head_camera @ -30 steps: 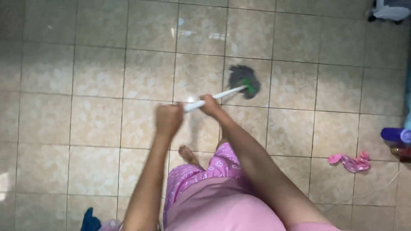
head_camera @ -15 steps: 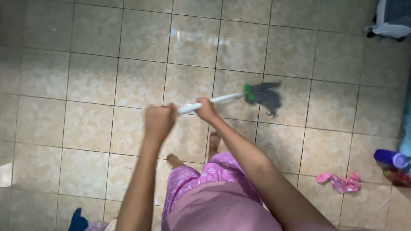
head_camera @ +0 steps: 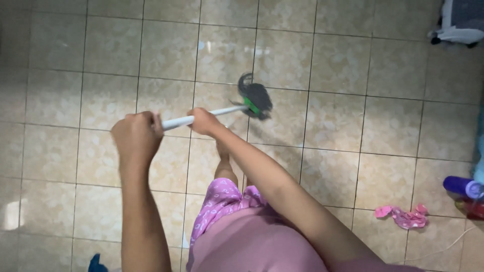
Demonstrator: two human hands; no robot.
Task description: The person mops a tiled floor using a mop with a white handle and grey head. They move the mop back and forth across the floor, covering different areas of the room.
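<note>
I hold a mop with both hands over a beige tiled floor (head_camera: pixel 75 75). My left hand (head_camera: pixel 135 135) grips the near end of the white handle (head_camera: pixel 177 121). My right hand (head_camera: pixel 202 121) grips the handle a little further along. The handle runs right to a green collar and the dark grey mop head (head_camera: pixel 255 95), which lies on the tiles ahead of me. My pink patterned shorts and one bare leg show below the hands.
A crumpled pink cloth (head_camera: pixel 402 215) lies on the floor at the right. A purple bottle (head_camera: pixel 463 187) lies at the right edge. A white and grey object (head_camera: pixel 460 22) sits at the top right corner. Something blue (head_camera: pixel 95 263) shows at the bottom left.
The mop head swung from the right back to the left and nearer the middle. Both hands moved left with the handle. My feet shifted.
</note>
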